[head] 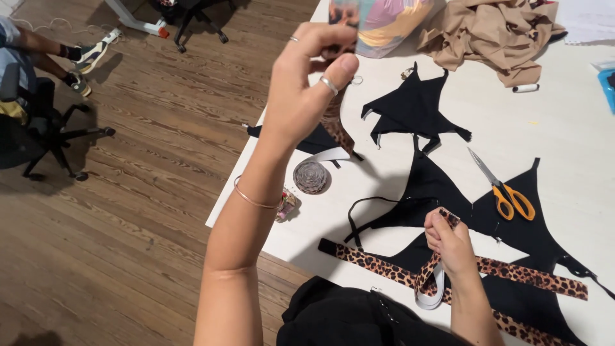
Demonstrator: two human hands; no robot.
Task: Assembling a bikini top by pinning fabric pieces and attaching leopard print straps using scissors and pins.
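Leopard-print strip [428, 275] stretched between your hands; left hand [307, 80] pinches its raised end, right hand [450, 243] grips it low; black triangles [413, 106] already cut, strip not yet attached.

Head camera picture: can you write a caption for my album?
Two hands stretch a leopard-print strap above a white table of black fabric pieces and orange scissors.
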